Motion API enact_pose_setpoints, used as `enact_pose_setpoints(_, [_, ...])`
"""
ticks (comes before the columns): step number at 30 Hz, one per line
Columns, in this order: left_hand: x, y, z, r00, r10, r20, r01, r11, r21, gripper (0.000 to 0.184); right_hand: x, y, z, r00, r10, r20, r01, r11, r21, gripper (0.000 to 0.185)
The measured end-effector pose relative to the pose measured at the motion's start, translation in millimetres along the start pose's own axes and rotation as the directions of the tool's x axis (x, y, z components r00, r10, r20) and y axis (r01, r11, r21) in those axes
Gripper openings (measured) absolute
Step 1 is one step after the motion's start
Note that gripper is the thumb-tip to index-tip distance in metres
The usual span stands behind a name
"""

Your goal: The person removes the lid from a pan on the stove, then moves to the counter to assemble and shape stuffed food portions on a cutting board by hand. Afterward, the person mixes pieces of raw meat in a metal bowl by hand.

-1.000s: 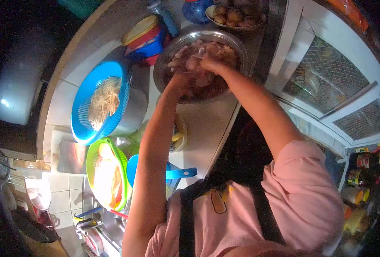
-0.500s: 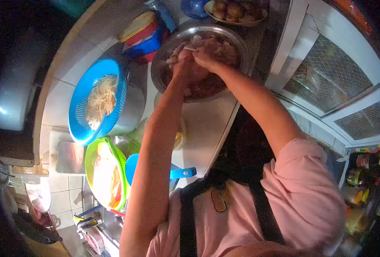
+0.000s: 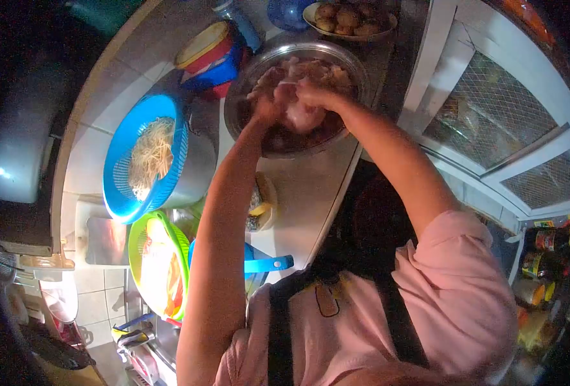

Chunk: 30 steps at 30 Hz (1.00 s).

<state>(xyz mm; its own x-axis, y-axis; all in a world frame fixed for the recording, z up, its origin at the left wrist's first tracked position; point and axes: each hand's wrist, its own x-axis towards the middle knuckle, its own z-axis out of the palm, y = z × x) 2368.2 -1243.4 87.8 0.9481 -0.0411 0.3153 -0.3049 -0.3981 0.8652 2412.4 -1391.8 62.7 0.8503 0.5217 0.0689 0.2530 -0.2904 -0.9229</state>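
Note:
A wide metal basin (image 3: 240,122) on the counter holds several pieces of pale pink raw meat (image 3: 327,72) in dark reddish liquid. Both my hands are inside it, around a large, pale piece of raw meat (image 3: 303,118). My left hand (image 3: 267,108) grips this piece from the left, its fingers partly hidden. From the right, my right hand (image 3: 315,96) curls over the top of the same piece.
Behind the basin stand a plate of brown round produce (image 3: 346,18) and stacked colourful containers (image 3: 209,58). To the left, a blue colander (image 3: 114,174) holds pale noodle-like strands, near a green basket (image 3: 183,241). A blue handle (image 3: 272,264) juts beside my body. A mesh-panelled door (image 3: 420,90) stands right.
My hands have drawn slightly apart around the meat. The large pale piece now shows more between them, and my left forearm has shifted a little left.

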Motion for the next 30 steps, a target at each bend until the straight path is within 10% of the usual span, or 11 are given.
enact_pose_setpoints(3, [9.2,-23.9,-15.6,0.857,0.514,0.044,-0.464,0.73,0.502,0.033,16.3,38.0,-12.8,0.95,-0.311,-0.037,0.303,0.883,0.358,0.021])
enact_pose_setpoints(5, [-6.2,8.1,-17.5,0.912,0.407,0.05,-0.387,0.817,0.426,0.04,-31.9,-73.6,-21.0,0.788,-0.04,0.615,0.566,0.442,-0.696,0.021])
enact_pose_setpoints(6, [-12.1,45.7,-17.4,0.909,0.414,0.04,-0.39,0.813,0.433,0.04,-43.1,-84.6,-18.5,0.945,-0.029,0.325,0.266,0.645,-0.716,0.026])
enact_pose_setpoints(8, [-18.1,121.3,-17.8,0.934,-0.352,-0.062,0.164,0.269,0.949,0.039,-36.7,-104.3,-42.5,0.957,-0.065,0.282,0.245,0.702,-0.668,0.029])
enact_pose_setpoints(13, [52.4,-129.3,-13.2,0.993,-0.105,0.054,0.114,0.975,-0.192,0.041,100.1,107.5,-38.2,0.831,-0.341,-0.439,0.084,0.858,-0.507,0.037])
enact_pose_setpoints(14, [61.6,-114.8,-5.0,0.935,-0.173,0.31,0.341,0.679,-0.65,0.042,80.1,30.6,-56.3,0.976,0.206,0.07,-0.101,0.716,-0.691,0.034])
enact_pose_setpoints(15, [44.0,-107.1,-8.8,0.937,-0.165,0.309,0.335,0.68,-0.652,0.042,81.7,43.5,-48.6,0.977,0.202,0.065,-0.101,0.712,-0.695,0.034])
enact_pose_setpoints(17, [27.3,-11.0,-6.5,0.946,-0.321,-0.029,0.318,0.944,-0.082,0.038,106.3,117.6,-22.3,0.968,0.152,0.197,-0.24,0.787,0.569,0.027])
enact_pose_setpoints(20, [28.1,33.9,-13.4,0.939,-0.343,-0.006,0.335,0.921,-0.2,0.037,155.3,145.3,-27.5,0.943,0.062,0.328,0.052,0.944,-0.326,0.026])
enact_pose_setpoints(27, [20.8,40.4,-15.6,0.885,-0.452,0.11,0.436,0.724,-0.534,0.037,41.5,-46.4,-42.3,0.99,-0.143,0.021,0.124,0.77,-0.626,0.04])
enact_pose_setpoints(30, [18.1,30.1,-24.8,0.978,0.129,-0.165,-0.068,0.941,0.333,0.039,9.8,-96.4,-51.6,0.999,0.034,-0.025,-0.04,0.944,-0.326,0.051])
